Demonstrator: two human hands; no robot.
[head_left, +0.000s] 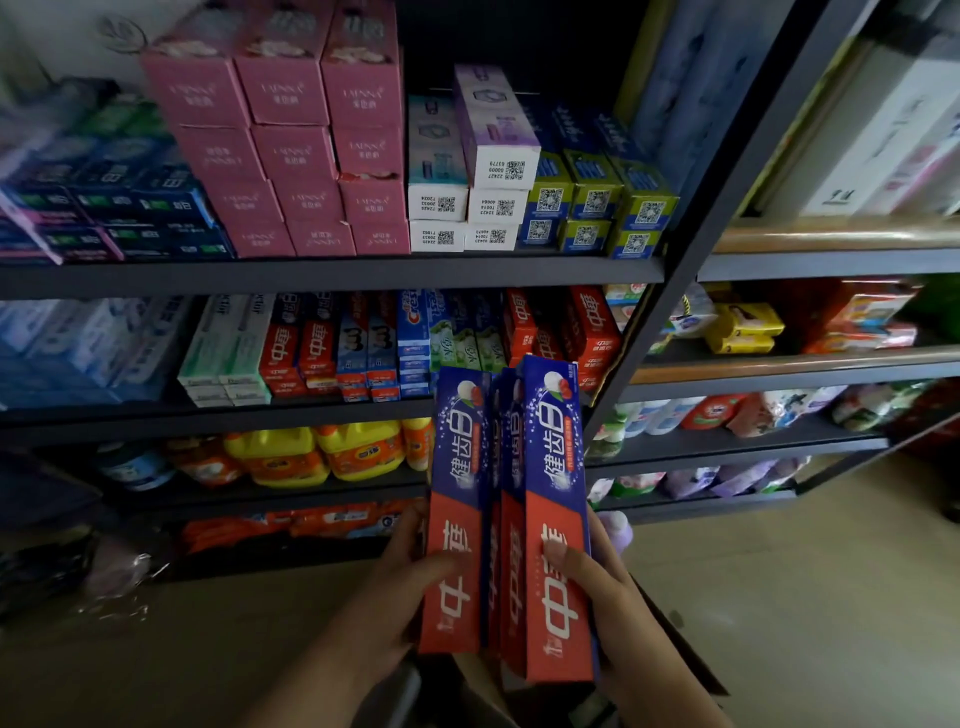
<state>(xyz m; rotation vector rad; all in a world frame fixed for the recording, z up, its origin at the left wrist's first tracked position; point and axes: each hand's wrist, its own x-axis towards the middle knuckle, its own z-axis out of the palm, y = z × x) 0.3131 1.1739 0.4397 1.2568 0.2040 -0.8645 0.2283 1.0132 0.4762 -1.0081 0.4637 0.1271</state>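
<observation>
Toothpaste boxes (511, 514), blue-and-red, gripped upright at their lower ends: left hand (400, 587) thumb across the left box, right hand (602, 587) thumb on the right. Held before the dark shelf (332, 273) of stacked toothpaste cartons (332, 343).

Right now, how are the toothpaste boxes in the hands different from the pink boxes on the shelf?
The toothpaste boxes are blue and red; the pink boxes are mostly pink. The toothpaste boxes are long and slim; the pink boxes are short and chunky. The toothpaste boxes stand on end, held by the left hand and right hand; the pink boxes sit stacked on the shelf. Both carry printed writing.
</observation>
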